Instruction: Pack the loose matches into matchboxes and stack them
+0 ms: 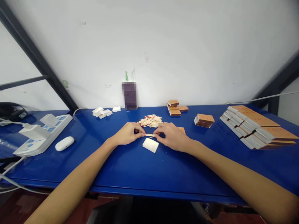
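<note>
Between my two hands, a few matches lie crosswise, pinched at both ends. My left hand closes thumb and fingers on their left end. On the right end, the fingers of my right hand are pressed together. Just behind is a loose pile of matches, some with red heads showing. A white matchbox tray sits on the blue table right in front of the hands; its inside cannot be seen. An orange matchbox is partly hidden behind my right hand.
Several white trays lie at the back left, near a dark pixelated rectangle against the wall. Orange matchboxes are stacked behind, with a small stack and large rows rightward. A power strip and white earbud case occupy the left.
</note>
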`<state>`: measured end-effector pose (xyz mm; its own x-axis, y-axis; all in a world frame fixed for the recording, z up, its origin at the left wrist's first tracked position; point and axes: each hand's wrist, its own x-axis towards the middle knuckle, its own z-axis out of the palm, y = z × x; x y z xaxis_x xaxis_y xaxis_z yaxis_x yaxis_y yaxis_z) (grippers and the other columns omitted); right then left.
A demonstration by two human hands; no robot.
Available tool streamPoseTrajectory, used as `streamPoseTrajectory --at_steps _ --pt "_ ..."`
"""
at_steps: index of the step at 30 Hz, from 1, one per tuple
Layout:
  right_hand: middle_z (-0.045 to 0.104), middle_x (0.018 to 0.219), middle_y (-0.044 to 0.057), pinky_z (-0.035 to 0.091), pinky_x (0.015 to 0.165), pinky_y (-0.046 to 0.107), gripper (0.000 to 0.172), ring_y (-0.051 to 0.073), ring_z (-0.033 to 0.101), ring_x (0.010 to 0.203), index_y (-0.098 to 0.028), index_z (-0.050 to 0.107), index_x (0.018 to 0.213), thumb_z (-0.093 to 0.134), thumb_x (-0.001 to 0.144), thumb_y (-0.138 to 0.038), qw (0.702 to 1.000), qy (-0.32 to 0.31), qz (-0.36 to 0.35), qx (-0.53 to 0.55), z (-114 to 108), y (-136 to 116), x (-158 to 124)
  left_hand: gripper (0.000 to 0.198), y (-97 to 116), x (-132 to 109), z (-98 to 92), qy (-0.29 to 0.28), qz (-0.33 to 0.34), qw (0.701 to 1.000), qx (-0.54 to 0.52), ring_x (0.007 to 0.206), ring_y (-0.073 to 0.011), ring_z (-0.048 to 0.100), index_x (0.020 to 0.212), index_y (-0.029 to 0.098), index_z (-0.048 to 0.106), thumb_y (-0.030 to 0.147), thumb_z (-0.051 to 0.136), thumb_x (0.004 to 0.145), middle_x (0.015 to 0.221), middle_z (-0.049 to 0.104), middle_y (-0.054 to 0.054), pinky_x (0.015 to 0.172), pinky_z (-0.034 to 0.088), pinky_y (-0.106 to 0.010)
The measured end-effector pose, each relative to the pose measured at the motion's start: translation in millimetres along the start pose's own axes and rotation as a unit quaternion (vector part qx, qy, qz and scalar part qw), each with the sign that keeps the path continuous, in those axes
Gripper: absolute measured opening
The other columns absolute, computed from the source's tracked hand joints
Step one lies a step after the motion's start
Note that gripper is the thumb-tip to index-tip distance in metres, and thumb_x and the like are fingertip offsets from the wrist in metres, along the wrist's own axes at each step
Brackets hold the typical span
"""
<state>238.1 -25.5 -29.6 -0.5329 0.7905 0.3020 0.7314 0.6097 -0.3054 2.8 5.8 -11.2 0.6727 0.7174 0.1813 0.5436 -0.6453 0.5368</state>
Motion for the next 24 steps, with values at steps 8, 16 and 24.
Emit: streamPoseTrajectory --at_steps 8,16,24 --pt "0.068 0.09 0.006 0.04 0.081 0.036 0.021 0.022 0.059 0.091 -0.021 0.074 0.094 0.054 0.089 -0.02 1.0 -0.004 0.006 0.001 0 0 -1 0.013 4 2 5.1 0.019 -0.005 1.0 0.005 0.077 -0.014 0.064 0.087 0.02 0.076 0.018 0.063 0.085 0.085 0.075 0.0 0.069 0.046 -0.024" --pt "0.066 0.09 0.006 0.04 0.078 0.036 0.021 0.022 0.058 0.09 -0.022 0.074 0.096 0.054 0.092 -0.029 1.0 -0.005 0.0 0.001 1 -1 -2 0.014 6 3 9.6 0.031 0.006 0.999 -0.009 0.077 -0.0134 0.065 0.084 0.02 0.075 0.014 0.062 0.083 0.085 0.075 0.001 0.071 0.047 -0.024" --pt "0.066 0.093 0.006 0.041 0.081 0.036 0.022 0.022 0.058 0.091 -0.023 0.074 0.099 0.053 0.094 -0.026 1.0 -0.013 0.005 0.015 0 1 -1 0.015 13 2 15.5 0.044 0.008 0.999 -0.012 0.071 -0.012 0.064 0.084 0.019 0.074 0.013 0.061 0.083 0.079 0.074 0.001 0.067 0.046 -0.022"
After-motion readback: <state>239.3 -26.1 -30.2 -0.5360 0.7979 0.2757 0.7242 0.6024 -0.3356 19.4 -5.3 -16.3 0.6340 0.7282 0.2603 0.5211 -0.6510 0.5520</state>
